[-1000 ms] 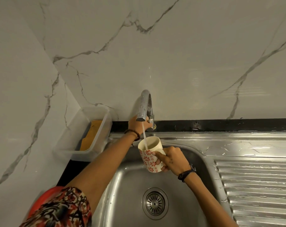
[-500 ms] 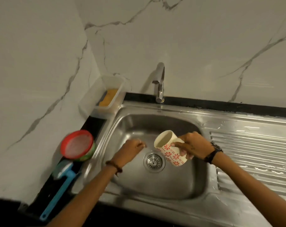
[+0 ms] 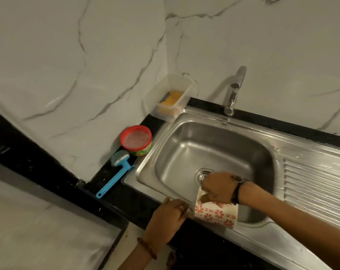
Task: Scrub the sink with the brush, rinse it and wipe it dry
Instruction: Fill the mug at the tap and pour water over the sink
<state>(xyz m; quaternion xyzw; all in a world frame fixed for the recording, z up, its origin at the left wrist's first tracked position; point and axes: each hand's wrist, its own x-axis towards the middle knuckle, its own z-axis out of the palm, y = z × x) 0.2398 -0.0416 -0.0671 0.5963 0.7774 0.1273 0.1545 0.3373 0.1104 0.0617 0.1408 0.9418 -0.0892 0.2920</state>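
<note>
Sink [image 3: 213, 152], a steel basin with a round drain [image 3: 202, 175] in its floor, is set into a black counter [image 3: 126, 199] in the corner of two marble-patterned walls. A ribbed steel draining board [image 3: 317, 188] runs off its right side. The chrome tap [image 3: 234, 90] stands behind the back rim, its spout over the rim's edge.

The right hand [image 3: 219, 189] reaches over the near part of the basin and grips a cream mug with red flowers [image 3: 216, 212], fingers curled round it; the mug is tipped on its side above the basin's near wall. The hand and mug hide part of the drain and the near right corner of the basin. A dark band circles that wrist.

The left hand [image 3: 167, 217] lies relaxed, holding nothing, its fingers spread flat on the counter's front edge, fingertips just beside the mug. A ring shows on one finger and a beaded bracelet on the wrist.

The blue brush [image 3: 116, 172] lies untouched on the counter strip left of the sink, head toward the wall, handle pointing to the front. Just behind its head stands a round tub with a red rim [image 3: 136, 140]. Farther back, in the corner, a clear plastic box [image 3: 173, 98] holds a yellow sponge [image 3: 170, 99], its front corner near the sink's back left rim.
</note>
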